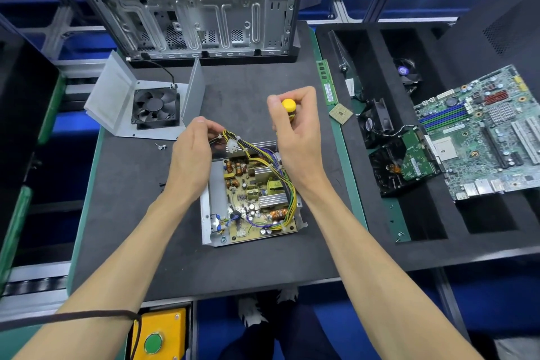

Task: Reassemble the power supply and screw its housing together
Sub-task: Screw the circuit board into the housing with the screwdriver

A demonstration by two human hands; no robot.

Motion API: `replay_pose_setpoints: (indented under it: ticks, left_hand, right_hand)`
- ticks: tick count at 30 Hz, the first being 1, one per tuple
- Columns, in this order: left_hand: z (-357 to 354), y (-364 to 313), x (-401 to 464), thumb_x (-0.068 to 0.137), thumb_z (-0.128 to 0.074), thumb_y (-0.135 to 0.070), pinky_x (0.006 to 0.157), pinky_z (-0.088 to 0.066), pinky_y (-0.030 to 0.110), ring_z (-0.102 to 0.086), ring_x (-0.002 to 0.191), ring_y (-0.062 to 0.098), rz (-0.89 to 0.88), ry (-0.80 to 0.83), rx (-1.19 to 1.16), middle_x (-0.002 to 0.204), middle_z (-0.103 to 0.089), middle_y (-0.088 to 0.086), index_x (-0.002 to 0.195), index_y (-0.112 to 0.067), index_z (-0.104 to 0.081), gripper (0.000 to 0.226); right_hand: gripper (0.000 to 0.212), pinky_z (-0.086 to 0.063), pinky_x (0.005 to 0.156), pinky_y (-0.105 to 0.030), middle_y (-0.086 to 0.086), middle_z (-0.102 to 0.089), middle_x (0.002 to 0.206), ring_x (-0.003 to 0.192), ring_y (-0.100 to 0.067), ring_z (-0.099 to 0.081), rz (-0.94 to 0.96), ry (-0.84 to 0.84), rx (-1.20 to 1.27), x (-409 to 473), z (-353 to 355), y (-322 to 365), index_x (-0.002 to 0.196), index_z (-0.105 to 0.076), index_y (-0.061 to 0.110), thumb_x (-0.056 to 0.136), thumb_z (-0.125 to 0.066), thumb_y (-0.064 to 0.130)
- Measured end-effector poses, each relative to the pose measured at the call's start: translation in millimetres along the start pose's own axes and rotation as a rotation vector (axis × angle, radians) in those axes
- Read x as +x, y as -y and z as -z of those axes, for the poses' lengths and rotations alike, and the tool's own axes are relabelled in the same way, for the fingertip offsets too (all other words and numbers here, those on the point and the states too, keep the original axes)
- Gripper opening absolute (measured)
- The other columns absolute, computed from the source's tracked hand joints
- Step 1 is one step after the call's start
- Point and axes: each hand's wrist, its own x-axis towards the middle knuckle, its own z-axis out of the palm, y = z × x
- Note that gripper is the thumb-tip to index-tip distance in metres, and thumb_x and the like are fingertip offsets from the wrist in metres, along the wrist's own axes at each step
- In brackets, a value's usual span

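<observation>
**Open supply under both hands**

Head view: the supply base (217,213) lies open on the dark mat (248,266) in front of you, its board (257,202) exposed in the metal tray. Your left hand (191,155) pinches the wire bundle (233,137) at the far left edge of the base, fingers curled round the wires near the white plug (232,145). Your right hand (295,131) is clamped on the yellow screwdriver (288,105), held upright over the far right corner of the base; its tip is hidden behind the hand. The cover (117,96) with the fan (155,107) lies apart on the mat, to the far left. Two loose screws (160,147) lie just near it. The empty case (198,6) stands beyond. On the right a foam tray (423,231) holds the motherboard (482,131).
</observation>
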Motion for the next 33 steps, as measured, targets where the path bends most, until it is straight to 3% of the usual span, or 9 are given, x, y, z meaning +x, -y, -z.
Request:
replay_pose_setpoints:
  ticks: [3,6,9,13,19,23,26,29,33]
  left_hand:
    - [1.0,-0.6,-0.1,0.106,-0.026,-0.016,0.066,-0.041,0.003,-0.058,0.078,-0.013,-0.006,0.004,0.022,0.090,-0.066,-0.006,0.092,-0.013,-0.065,0.041]
    - [1.3,-0.9,-0.5,0.106,-0.026,-0.016,0.066,-0.042,0.004,-0.059,0.078,-0.012,-0.008,0.006,0.017,0.090,-0.066,-0.006,0.090,-0.015,-0.064,0.041]
    - [1.5,-1.3,-1.2,0.105,-0.027,-0.015,0.065,-0.041,0.003,-0.060,0.078,-0.011,-0.013,0.000,0.003,0.089,-0.065,-0.006,0.089,-0.016,-0.064,0.041]
    - [1.5,-0.4,-1.1,0.105,-0.026,-0.018,0.067,-0.044,0.006,-0.060,0.079,-0.008,-0.006,0.001,0.001,0.089,-0.066,-0.005,0.089,-0.016,-0.064,0.041]
    - [3.6,-0.1,-1.3,0.105,-0.027,-0.021,0.069,-0.045,0.009,-0.060,0.082,-0.006,-0.009,0.013,0.036,0.089,-0.065,-0.008,0.089,-0.023,-0.063,0.040]
    - [4.8,-2.5,-2.9,0.106,-0.028,-0.022,0.072,-0.047,0.013,-0.061,0.085,-0.004,-0.021,0.041,0.096,0.091,-0.066,-0.007,0.097,-0.018,-0.063,0.037]
    - [6.1,-4.6,-2.4,0.107,-0.029,-0.023,0.079,-0.046,0.019,-0.059,0.093,0.003,-0.022,0.049,0.164,0.095,-0.066,-0.008,0.099,-0.019,-0.063,0.036]
    - [7.6,-8.4,-0.2,0.107,-0.032,-0.024,0.074,-0.038,0.004,-0.056,0.094,-0.005,-0.015,0.048,0.174,0.095,-0.065,-0.014,0.098,-0.023,-0.064,0.034]
    - [6.9,-12.8,3.5,0.108,-0.034,-0.024,0.077,-0.038,0.005,-0.056,0.093,-0.012,-0.005,0.050,0.146,0.097,-0.065,-0.017,0.099,-0.024,-0.065,0.033]
  right_hand:
    - [0.027,-0.036,0.071,-0.022,0.002,-0.047,0.083,0.075,-0.011,-0.042,-0.014,0.072,-0.002,-0.2,-0.4,0.8,0.121,-0.059,0.017,0.106,-0.036,0.019]
    - [0.030,-0.044,0.079,-0.020,-0.001,-0.060,0.097,0.089,-0.012,-0.058,-0.044,0.049,0.024,-0.6,0.2,0.9,0.124,-0.061,0.012,0.107,-0.037,0.016]
    - [0.012,-0.055,0.093,-0.040,-0.010,-0.071,0.104,0.099,-0.023,-0.072,-0.006,0.006,0.096,-2.1,-2.2,1.1,0.115,-0.054,0.006,0.104,-0.052,0.007]
    - [0.020,-0.056,0.078,-0.032,-0.010,-0.065,0.087,0.077,-0.019,-0.069,-0.023,-0.060,0.132,-1.3,-1.2,2.5,0.104,-0.047,0.010,0.097,-0.064,0.003]
    - [0.022,-0.056,0.071,-0.029,-0.027,-0.064,0.088,0.075,-0.025,-0.069,0.009,-0.064,0.241,4.7,0.1,20.8,0.104,-0.045,0.005,0.096,-0.062,-0.006]
    - [0.011,-0.052,0.056,-0.031,-0.011,-0.067,0.076,0.062,-0.021,-0.062,0.072,-0.091,0.333,24.5,7.0,44.9,0.104,-0.044,0.008,0.103,-0.053,0.002]
    - [0.005,-0.035,0.044,-0.025,-0.002,-0.056,0.066,0.049,-0.016,-0.044,0.075,-0.141,0.319,44.6,20.5,56.2,0.103,-0.046,0.013,0.107,-0.047,0.015]
    - [0.011,-0.029,0.044,-0.024,0.002,-0.050,0.066,0.050,-0.014,-0.037,-0.033,-0.168,0.212,66.5,35.6,47.5,0.104,-0.053,0.016,0.106,-0.046,0.023]
    - [0.026,-0.044,0.049,-0.023,-0.002,-0.054,0.081,0.062,-0.011,-0.050,-0.329,-0.117,-0.050,75.7,41.3,1.9,0.121,-0.058,0.015,0.102,-0.042,0.008]
